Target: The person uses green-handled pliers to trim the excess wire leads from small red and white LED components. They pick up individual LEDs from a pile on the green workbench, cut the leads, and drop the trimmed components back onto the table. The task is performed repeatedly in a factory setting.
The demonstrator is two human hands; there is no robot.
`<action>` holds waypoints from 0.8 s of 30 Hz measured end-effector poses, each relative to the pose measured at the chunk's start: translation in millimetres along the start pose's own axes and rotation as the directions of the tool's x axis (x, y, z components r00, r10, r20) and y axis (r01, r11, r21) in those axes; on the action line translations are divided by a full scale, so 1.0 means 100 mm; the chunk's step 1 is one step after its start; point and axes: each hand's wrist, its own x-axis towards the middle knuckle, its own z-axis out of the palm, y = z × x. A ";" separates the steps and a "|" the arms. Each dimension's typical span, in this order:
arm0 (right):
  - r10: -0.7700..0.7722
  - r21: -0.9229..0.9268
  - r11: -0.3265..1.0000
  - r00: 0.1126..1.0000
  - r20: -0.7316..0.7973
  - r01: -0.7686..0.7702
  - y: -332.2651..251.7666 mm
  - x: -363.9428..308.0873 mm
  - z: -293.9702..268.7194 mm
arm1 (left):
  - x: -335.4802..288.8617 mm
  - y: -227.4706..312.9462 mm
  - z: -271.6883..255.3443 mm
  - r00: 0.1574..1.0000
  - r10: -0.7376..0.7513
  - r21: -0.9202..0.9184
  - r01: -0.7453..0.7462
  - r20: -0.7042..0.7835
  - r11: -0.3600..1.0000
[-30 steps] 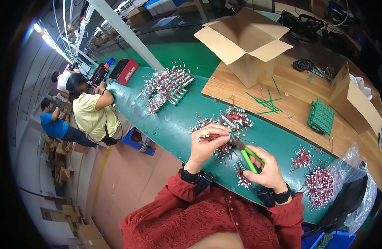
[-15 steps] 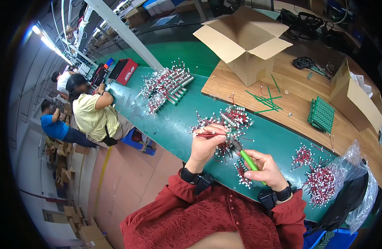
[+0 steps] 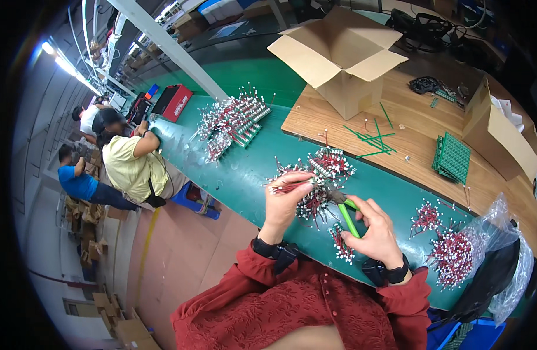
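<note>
My left hand [image 3: 283,201] is closed around a bunch of thin red wires [image 3: 287,187] with white ends. In my right hand [image 3: 376,229] are green-handled cutting pliers [image 3: 348,216], their handles spread apart. The dark jaws of the pliers lie beside the fingertips of my left hand, over a heap of red-wired parts with white ends [image 3: 332,166]. Exactly what lies between the jaws is too small to make out. Just below the pliers rests a smaller strip of the same wired parts [image 3: 342,245].
Wired boards [image 3: 233,123] are piled at the left on the green table [image 3: 245,178]. Loose wired parts [image 3: 452,256] lie at the right by a clear plastic bag [image 3: 499,224]. An open carton [image 3: 353,70], green strips [image 3: 370,142] and green boards [image 3: 453,158] occupy the wooden board. Co-workers sit far left.
The pliers' handles have spread apart, and my right-hand fingers have loosened along them. My left hand has shifted slightly left with the wires, away from the jaws.
</note>
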 end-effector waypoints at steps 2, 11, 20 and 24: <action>0.014 0.105 0.994 0.999 0.037 -0.018 0.01 0.02 0.00 | 0.00 0.00 0.04 0.995 0.064 0.054 -0.068 0.073 0.996; -0.023 0.281 0.960 0.993 0.117 -0.010 0.14 0.01 0.09 | 0.00 0.04 0.09 0.978 0.155 0.219 -0.184 0.142 0.958; -0.003 0.802 0.490 0.920 0.392 -0.341 0.13 -0.03 0.05 | 0.00 -0.14 0.04 0.996 0.007 -0.405 0.030 0.088 0.914; -0.011 0.640 0.763 0.987 0.158 -0.094 0.10 -0.03 -0.01 | 0.04 -0.14 -0.02 0.991 -0.127 -0.510 0.125 0.031 0.851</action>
